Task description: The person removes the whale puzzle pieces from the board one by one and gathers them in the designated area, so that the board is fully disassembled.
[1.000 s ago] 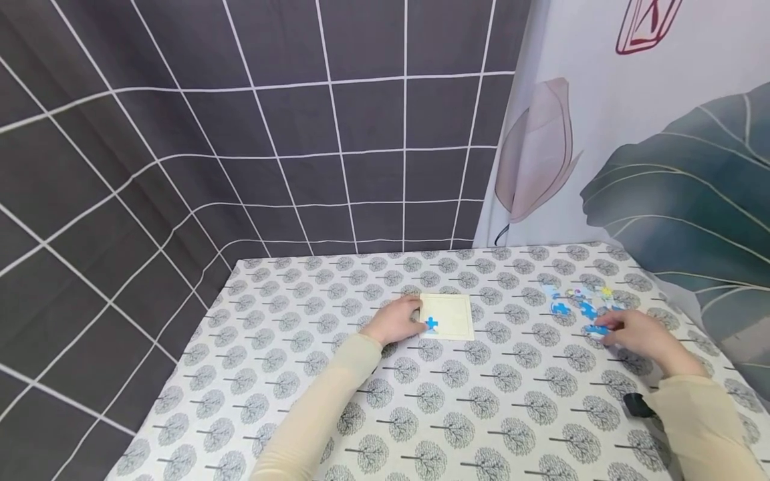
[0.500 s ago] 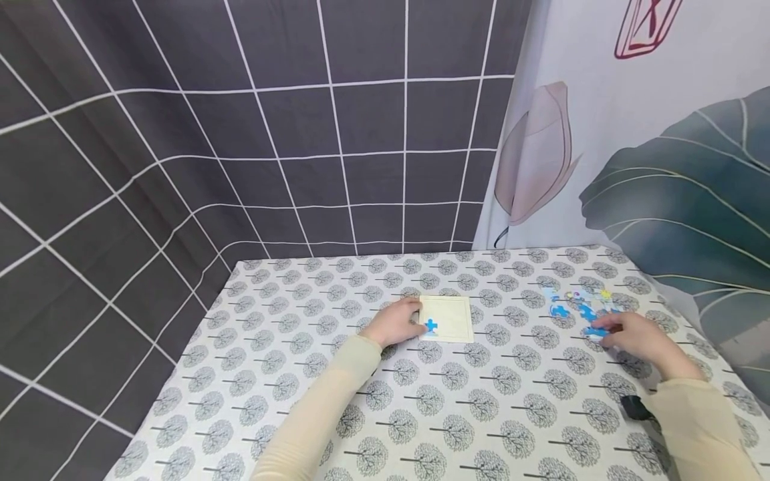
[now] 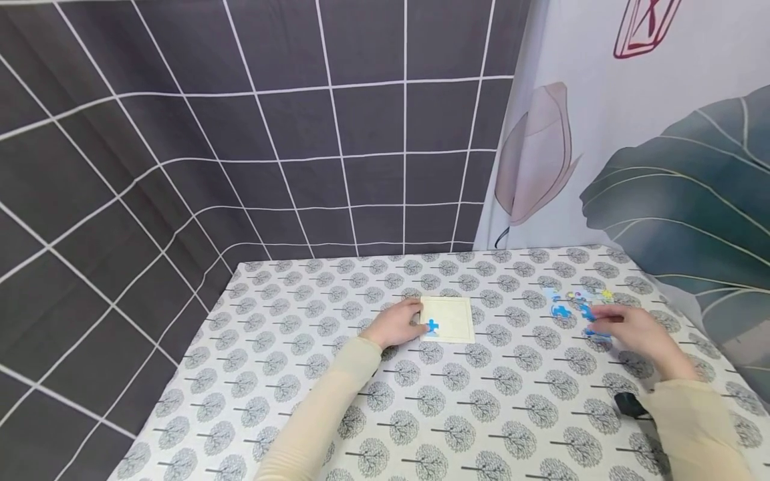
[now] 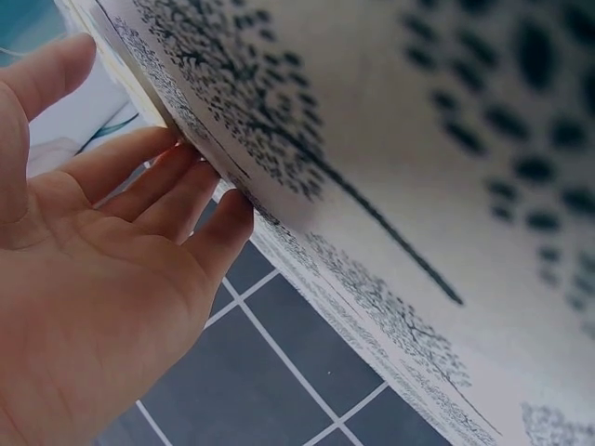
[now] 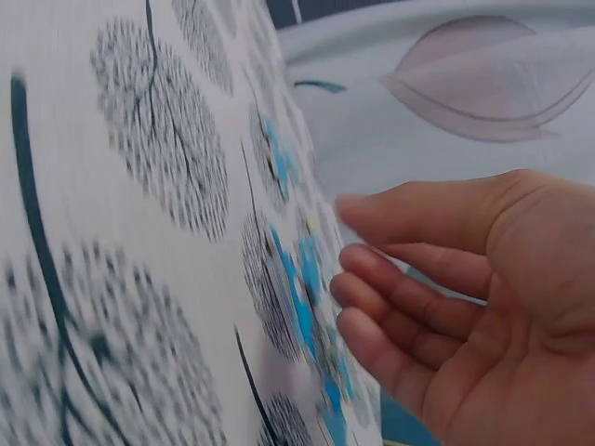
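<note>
A cream puzzle board with a raised border lies near the middle of the table. One blue jigsaw piece sits in its near left corner. My left hand rests at the board's left edge, thumb beside that piece and fingers farther up the edge; in the left wrist view the thumb and fingers stand well apart. Over the loose jigsaw pieces at the right is my right hand. Its fingers bend loosely and its thumb is apart from them, with no piece visible between; the hand covers part of the pile.
The table is spread with a tree-print cloth. A dark grid curtain hangs behind and to the left, a white floral curtain at the right. A black object shows by the right wrist.
My right hand has shifted slightly up and left over the loose pieces, from the near blue piece toward the one beyond it. The left hand and the board stay in place.
</note>
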{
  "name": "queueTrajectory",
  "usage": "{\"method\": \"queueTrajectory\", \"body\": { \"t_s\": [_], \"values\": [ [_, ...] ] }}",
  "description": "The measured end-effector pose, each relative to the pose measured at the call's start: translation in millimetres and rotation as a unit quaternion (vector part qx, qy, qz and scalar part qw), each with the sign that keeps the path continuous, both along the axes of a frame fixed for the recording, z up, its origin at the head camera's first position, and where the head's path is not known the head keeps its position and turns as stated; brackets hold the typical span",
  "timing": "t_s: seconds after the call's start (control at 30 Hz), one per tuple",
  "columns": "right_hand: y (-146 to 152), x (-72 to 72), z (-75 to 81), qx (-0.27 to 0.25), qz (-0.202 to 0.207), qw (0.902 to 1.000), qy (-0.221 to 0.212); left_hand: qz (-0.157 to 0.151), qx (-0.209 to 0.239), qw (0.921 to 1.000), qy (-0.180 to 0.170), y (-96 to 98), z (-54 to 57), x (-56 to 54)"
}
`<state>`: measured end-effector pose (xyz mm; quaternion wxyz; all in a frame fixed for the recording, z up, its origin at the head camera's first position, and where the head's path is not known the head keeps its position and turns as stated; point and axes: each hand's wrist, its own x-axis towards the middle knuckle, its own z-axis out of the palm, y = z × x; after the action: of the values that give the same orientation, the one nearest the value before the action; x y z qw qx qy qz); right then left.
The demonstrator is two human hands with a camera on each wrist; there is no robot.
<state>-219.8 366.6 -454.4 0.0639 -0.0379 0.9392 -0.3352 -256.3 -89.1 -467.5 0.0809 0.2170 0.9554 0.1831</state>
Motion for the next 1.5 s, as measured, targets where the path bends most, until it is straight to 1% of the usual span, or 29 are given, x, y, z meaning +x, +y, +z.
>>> {"method": "queueTrajectory", "body": {
  "t_s": [0.2, 0.37, 0.5, 0.67, 0.87, 1.07, 1.2, 1.3, 1.5],
  "values": [
    [-29.5, -7.0, -0.5, -0.057, 0.006, 0.9983, 0.003, -0.017, 0.002, 0.9998, -0.01, -0.6, 2.0, 2.4],
    [-57.1, -12.3, -0.7, -0.082, 0.022, 0.9963, 0.011, -0.021, 0.013, 0.9993, -0.029, 0.7, 1.6, 4.2],
    [-77.6, -18.4, -3.5, -0.105, 0.037, 0.9936, 0.021, -0.025, 0.008, 0.9991, -0.033, 0.7, 0.9, 4.5],
    [-100.7, -26.4, -5.6, -0.103, 0.045, 0.9931, 0.035, -0.023, 0.008, 0.9991, -0.036, -0.2, -0.1, 4.1],
    [-125.3, -35.2, -8.6, -0.119, 0.057, 0.9903, 0.044, -0.019, 0.016, 0.9988, -0.042, 0.1, 0.8, 3.4],
    [-147.2, -40.9, -13.5, -0.127, 0.074, 0.9883, 0.039, -0.014, 0.012, 0.9989, -0.043, 0.5, 2.2, 4.1],
    [-161.1, -42.2, -15.1, -0.15, 0.081, 0.985, 0.023, -0.008, 0.012, 0.999, -0.041, 1.6, 3.0, 5.3],
    [-171.5, -43.4, -16.0, -0.155, 0.087, 0.9838, 0.02, -0.005, 0.011, 0.9991, -0.041, 2.4, 3.6, 6.0],
    [-188.0, -46.3, -17.7, -0.126, 0.103, 0.9858, 0.039, -0.002, 0.005, 0.9994, -0.034, 4.8, 4.1, 5.8]
  ]
}}
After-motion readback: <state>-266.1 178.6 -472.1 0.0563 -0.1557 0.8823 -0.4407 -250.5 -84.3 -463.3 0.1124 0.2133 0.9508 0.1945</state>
